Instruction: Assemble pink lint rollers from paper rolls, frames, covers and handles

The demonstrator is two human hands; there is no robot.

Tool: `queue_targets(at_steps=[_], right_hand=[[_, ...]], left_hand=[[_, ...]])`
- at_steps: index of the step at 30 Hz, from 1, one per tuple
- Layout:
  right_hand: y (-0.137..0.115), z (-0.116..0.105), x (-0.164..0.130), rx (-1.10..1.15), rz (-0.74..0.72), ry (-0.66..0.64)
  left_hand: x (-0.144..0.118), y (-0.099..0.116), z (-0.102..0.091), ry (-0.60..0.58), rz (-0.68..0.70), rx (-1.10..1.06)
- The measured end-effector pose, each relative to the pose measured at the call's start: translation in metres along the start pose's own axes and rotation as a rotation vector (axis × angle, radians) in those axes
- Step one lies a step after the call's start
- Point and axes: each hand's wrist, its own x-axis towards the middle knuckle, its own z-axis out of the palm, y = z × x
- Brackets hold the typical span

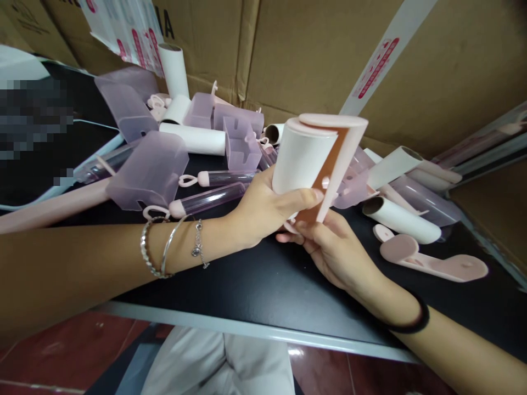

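Observation:
Above the black table, my left hand [260, 213] is wrapped round a white paper roll [303, 159], its thumb reaching across to the right. Around that roll sits a pale pink plastic holder [346, 164], its flat end overlapping the roll's top and its long side standing out to the right with a gap between. My right hand [335, 244] grips the lower end of the holder from below, fingers curled; the exact contact at the bottom is partly hidden. Another pink holder [436, 262] lies on the table to the right of my right hand.
Several translucent purple covers [148, 167], loose white rolls [407, 220] and clear tubes with pink heart loops [214, 200] are strewn over the black table [263, 291]. Cardboard boxes [296, 60] stand behind. The table's pale front edge [230, 327] runs above my lap.

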Motion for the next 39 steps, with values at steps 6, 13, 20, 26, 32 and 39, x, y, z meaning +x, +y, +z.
queue_targets(at_steps=[6,13,20,26,32,39], right_hand=[[0.0,0.001,0.0,0.007,-0.026,-0.02],[0.002,-0.005,-0.001,-0.07,-0.103,-0.11],[-0.004,-0.01,-0.004,-0.239,-0.143,-0.159],[-0.008,-0.008,-0.007,-0.478,-0.208,-0.117],[-0.007,-0.009,-0.008,-0.566,-0.214,-0.106],[-0.006,-0.01,-0.01,-0.614,-0.235,-0.083]], left_hand=[[-0.002,0.0,0.001,-0.034,-0.022,-0.026],[-0.003,0.002,-0.002,-0.125,-0.032,-0.064],[0.003,0.007,-0.01,-0.181,-0.041,0.02],[0.001,0.003,-0.009,-0.221,-0.093,0.002],[-0.002,0.003,-0.009,-0.208,-0.101,0.003],[-0.005,0.004,-0.007,-0.206,-0.187,-0.054]])
